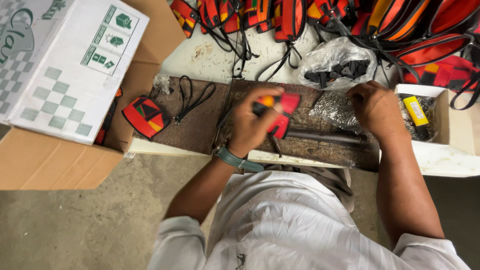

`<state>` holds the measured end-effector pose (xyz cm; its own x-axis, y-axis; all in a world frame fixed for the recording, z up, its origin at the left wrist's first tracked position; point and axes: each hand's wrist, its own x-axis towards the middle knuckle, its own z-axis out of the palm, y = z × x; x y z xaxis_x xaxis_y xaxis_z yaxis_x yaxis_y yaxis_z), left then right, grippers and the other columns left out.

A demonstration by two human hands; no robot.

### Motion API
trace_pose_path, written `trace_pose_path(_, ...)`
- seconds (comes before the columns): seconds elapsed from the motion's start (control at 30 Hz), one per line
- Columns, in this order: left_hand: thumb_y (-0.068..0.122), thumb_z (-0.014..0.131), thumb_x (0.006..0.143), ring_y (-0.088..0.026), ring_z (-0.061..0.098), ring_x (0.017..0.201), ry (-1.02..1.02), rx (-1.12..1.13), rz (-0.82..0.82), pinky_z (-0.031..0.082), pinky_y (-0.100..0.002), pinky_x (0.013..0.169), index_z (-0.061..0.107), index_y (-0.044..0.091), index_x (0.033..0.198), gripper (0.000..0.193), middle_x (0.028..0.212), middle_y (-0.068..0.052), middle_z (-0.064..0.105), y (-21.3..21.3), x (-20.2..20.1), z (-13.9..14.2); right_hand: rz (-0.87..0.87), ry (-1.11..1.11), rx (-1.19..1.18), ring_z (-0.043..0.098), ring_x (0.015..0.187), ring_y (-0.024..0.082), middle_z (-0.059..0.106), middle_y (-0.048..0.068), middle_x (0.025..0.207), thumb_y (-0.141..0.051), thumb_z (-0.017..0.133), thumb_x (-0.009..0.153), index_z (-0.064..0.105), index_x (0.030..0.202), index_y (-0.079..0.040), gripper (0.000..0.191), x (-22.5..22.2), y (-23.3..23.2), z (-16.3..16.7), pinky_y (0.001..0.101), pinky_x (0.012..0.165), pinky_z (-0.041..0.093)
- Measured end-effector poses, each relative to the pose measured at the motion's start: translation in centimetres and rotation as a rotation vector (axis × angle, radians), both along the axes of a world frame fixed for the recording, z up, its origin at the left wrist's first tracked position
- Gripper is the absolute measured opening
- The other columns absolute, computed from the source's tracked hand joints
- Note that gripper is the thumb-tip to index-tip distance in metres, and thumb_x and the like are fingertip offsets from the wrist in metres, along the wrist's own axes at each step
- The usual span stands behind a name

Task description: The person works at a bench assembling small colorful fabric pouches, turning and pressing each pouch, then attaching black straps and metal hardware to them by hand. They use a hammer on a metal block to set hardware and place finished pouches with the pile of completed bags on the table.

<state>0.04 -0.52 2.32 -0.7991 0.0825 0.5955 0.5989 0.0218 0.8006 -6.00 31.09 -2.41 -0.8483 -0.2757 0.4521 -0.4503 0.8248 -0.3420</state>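
Note:
My left hand (252,122) grips a small red, orange and black pouch (280,112) over a rusty brown metal plate (200,117) on the bench. A dark metal rod (325,136) lies on the plate just right of the pouch. My right hand (375,107) rests with bent fingers on a clear bag of small silvery metal pieces (332,106); whether the fingers hold any pieces is hidden. A green watch strap is on my left wrist.
A finished red-and-black pouch (146,117) and a black cord loop (192,97) lie on the plate's left part. A big cardboard box (60,100) stands left. Several red pouches (350,15) pile up behind, beside a bag of black clips (340,67). A white box with a yellow tube (416,111) sits right.

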Motion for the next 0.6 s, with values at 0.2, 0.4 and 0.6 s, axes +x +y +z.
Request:
trace_pose_path(0.2, 0.008, 0.07, 0.097, -0.022, 0.068, 0.115, -0.233, 0.537, -0.072, 0.052, -0.034, 0.105, 0.068, -0.001, 0.119, 0.024, 0.122, -0.017, 0.072, 1.3, -1.3, -2.5, -0.04, -0.045, 0.018, 0.068, 0.088, 0.038, 0.072, 0.017, 0.103, -0.012, 0.07, 0.097, 0.075, 0.112, -0.01, 0.016, 0.6, -0.4, 0.7, 0.0457, 0.078, 0.055)
trace_pose_path(0.4, 0.009, 0.075, 0.089, -0.023, 0.068, 0.116, 0.292, -0.164, 0.249, 0.05, -0.043, 0.114, 0.065, 0.005, 0.115, 0.028, 0.123, -0.01, 0.069, 1.3, -0.1, -1.3, -0.034, -0.072, 0.061, 0.068, 0.09, 0.037, 0.071, 0.012, 0.102, -0.012, 0.071, 0.093, 0.075, 0.104, -0.013, 0.011, 1.0, 0.3, 1.0, 0.0464, 0.079, 0.055)
trace_pose_path(0.6, 0.011, 0.077, 0.084, -0.023, 0.066, 0.105, 0.657, -0.735, 0.164, 0.047, -0.044, 0.103, 0.07, 0.005, 0.102, 0.02, 0.112, -0.008, 0.069, 1.0, 0.1, 0.6, -0.094, -0.073, 0.082, 0.068, 0.096, 0.038, 0.068, 0.013, 0.114, -0.015, 0.071, 0.095, 0.076, 0.104, -0.017, 0.01, 0.7, -0.1, 0.2, 0.0478, 0.08, 0.055)
